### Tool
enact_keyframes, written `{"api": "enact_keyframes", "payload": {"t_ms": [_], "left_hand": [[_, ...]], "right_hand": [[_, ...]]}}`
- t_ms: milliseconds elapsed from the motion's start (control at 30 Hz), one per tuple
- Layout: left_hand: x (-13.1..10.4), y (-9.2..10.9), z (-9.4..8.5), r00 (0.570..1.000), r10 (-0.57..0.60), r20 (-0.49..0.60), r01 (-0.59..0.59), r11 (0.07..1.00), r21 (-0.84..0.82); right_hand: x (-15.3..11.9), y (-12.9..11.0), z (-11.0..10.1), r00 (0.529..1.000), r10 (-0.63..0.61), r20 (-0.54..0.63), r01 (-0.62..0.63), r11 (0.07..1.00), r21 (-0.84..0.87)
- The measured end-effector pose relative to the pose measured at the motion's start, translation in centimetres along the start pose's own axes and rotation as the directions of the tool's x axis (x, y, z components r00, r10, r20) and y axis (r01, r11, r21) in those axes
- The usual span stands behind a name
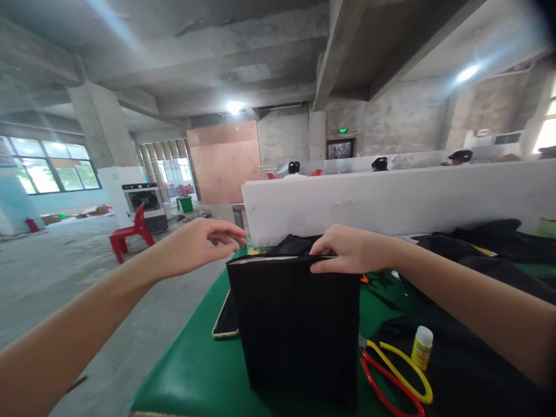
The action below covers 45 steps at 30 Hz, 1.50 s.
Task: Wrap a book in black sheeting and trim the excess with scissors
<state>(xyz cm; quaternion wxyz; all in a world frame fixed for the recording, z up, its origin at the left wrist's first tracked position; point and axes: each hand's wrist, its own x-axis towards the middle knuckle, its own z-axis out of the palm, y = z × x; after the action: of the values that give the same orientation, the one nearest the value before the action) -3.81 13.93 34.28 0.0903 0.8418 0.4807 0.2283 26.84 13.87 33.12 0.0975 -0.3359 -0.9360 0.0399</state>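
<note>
one black bag (299,330) stands on the green table (186,359), its top pinched by your right hand (347,249), seemingly for steadying; your left hand (200,246) hovers open, probably needing to grip next.

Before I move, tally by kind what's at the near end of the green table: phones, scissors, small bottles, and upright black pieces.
Phones: 1, partly hidden
Scissors: 1 pair
Small bottles: 1, white-capped
Upright black pieces: 1, top edge in the right hand
Total: 4
</note>
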Motion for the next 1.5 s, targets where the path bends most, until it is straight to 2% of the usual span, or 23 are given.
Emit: {"api": "enact_keyframes", "payload": {"t_ms": [100, 167, 267, 367, 433, 500, 600, 700, 767, 833, 967, 1067, 1133, 1200, 1300, 1400, 1500], "left_hand": [[-1.4, -1.6, 0.0, 0.995, -0.027, -0.100, 0.005, 0.978, -0.207], [-2.3, -2.3, 0.9, 0.995, -0.037, -0.094, 0.000, 0.932, -0.362], [-3.3, -2.8, 3.7, 0.997, -0.072, -0.001, 0.057, 0.798, -0.600], [-3.8, -2.9, 7.4, 0.994, -0.042, 0.099, 0.104, 0.631, -0.769], [-3.8, -2.9, 9.5, 0.990, -0.046, 0.131, 0.134, 0.565, -0.814], [-3.7, -3.0, 11.0, 0.983, -0.109, 0.145, 0.181, 0.541, -0.821], [-3.7, -3.2, 12.2, 0.968, -0.185, 0.170, 0.245, 0.543, -0.803], [-4.2, -3.3, 12.9, 0.960, -0.197, 0.197, 0.274, 0.536, -0.799], [-4.7, -3.4, 13.6, 0.954, -0.219, 0.202, 0.290, 0.522, -0.802], [-5.2, -3.7, 14.6, 0.950, -0.242, 0.197, 0.298, 0.515, -0.804], [-5.9, -4.8, 17.4, 0.947, -0.275, 0.169, 0.293, 0.514, -0.806], [-6.4, -5.9, 19.6, 0.942, -0.309, 0.127, 0.278, 0.512, -0.813], [-6.7, -6.6, 20.9, 0.942, -0.322, 0.091, 0.257, 0.520, -0.814], [-7.0, -7.1, 22.0, 0.940, -0.335, 0.065, 0.246, 0.533, -0.809], [-7.3, -7.3, 23.0, 0.933, -0.360, 0.011, 0.224, 0.555, -0.801], [-7.5, -7.0, 23.2, 0.929, -0.370, -0.022, 0.206, 0.566, -0.798], [-7.9, -6.0, 22.6, 0.920, -0.391, 0.025, 0.219, 0.460, -0.860]], "right_hand": [[0.0, 0.0, 0.0, 1.000, 0.014, 0.003, -0.014, 1.000, 0.017], [0.0, 0.0, 0.0, 1.000, 0.014, 0.010, -0.014, 1.000, 0.014], [-0.1, -0.1, -0.1, 0.999, 0.040, 0.036, -0.040, 0.999, 0.005], [-0.4, -0.1, -0.1, 0.996, 0.078, 0.046, -0.081, 0.994, 0.075], [-0.6, 0.1, 0.0, 0.993, 0.107, 0.043, -0.113, 0.981, 0.157], [-0.9, 0.5, 0.1, 0.990, 0.134, 0.047, -0.142, 0.961, 0.237], [-1.8, 1.0, 0.4, 0.984, 0.175, 0.025, -0.174, 0.930, 0.325], [-3.2, 1.4, 1.3, 0.970, 0.234, -0.069, -0.189, 0.901, 0.391], [-4.1, 1.5, 2.5, 0.946, 0.294, -0.139, -0.205, 0.870, 0.449], [-5.0, 1.7, 4.3, 0.922, 0.345, -0.177, -0.186, 0.794, 0.579], [-6.0, 1.9, 9.6, 0.903, 0.395, -0.169, -0.048, 0.483, 0.874], [-6.3, 1.5, 14.3, 0.882, 0.449, -0.142, -0.035, 0.362, 0.932], [-6.3, 1.1, 17.2, 0.848, 0.500, -0.175, -0.012, 0.348, 0.937], [-6.2, 0.6, 19.6, 0.792, 0.575, -0.206, -0.006, 0.345, 0.939], [-6.0, 0.3, 21.9, 0.722, 0.652, -0.231, -0.026, 0.360, 0.933], [-5.8, 0.3, 22.1, 0.700, 0.671, -0.246, -0.073, 0.410, 0.909], [-5.6, 0.2, 20.8, 0.711, 0.671, -0.210, -0.104, 0.396, 0.912]]}}
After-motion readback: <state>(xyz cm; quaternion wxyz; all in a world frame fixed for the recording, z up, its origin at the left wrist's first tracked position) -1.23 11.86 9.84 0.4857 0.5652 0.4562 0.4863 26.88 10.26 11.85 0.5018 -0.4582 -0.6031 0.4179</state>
